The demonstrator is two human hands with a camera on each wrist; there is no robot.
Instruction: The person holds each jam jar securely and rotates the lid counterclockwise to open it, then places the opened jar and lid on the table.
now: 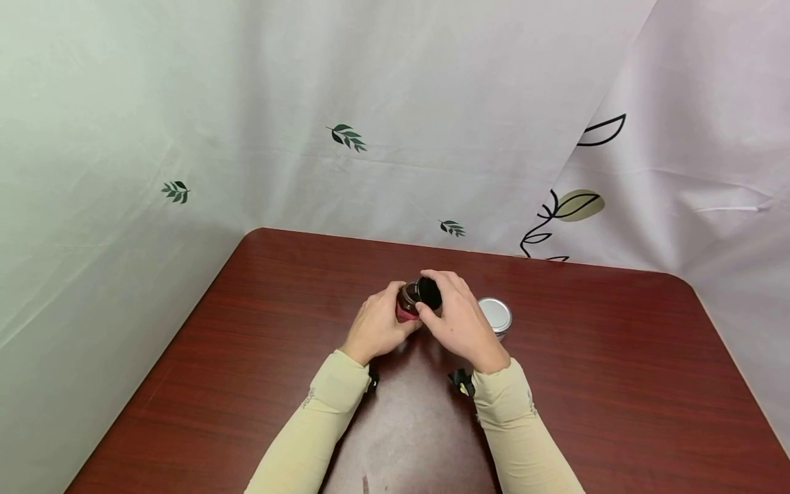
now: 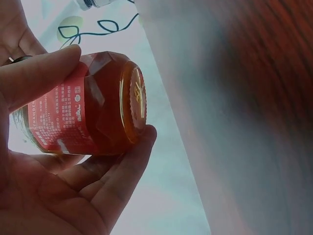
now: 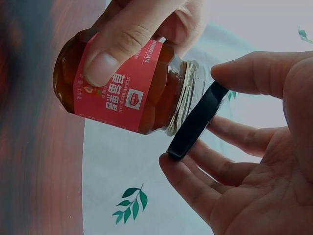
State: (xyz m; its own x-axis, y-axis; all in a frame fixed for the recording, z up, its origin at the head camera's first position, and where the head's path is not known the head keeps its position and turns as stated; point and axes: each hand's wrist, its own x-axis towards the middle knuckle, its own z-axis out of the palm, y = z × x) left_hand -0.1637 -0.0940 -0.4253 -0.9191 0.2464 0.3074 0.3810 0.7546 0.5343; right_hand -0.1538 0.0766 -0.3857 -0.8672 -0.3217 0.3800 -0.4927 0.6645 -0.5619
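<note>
My left hand (image 1: 378, 324) grips a glass jar of strawberry jam (image 3: 134, 110) by its sides, with thumb and fingers around the red label. Dark reddish-brown jam fills the jar, which lies tilted on its side in the air in both wrist views. At its threaded mouth, my right hand (image 1: 461, 321) pinches a black lid (image 3: 198, 120) by the rim between thumb and fingertips. The lid is angled to the mouth, with a wedge of glass thread showing at one side. In the left wrist view the jar's base (image 2: 138, 95) faces away from the palm.
Just beyond my right hand stands a can with a pale silver top (image 1: 496, 314). The reddish-brown table (image 1: 278, 288) reaches back to a white curtain (image 1: 395, 185) with leaf prints. A black strap piece (image 1: 461, 382) shows at my right wrist.
</note>
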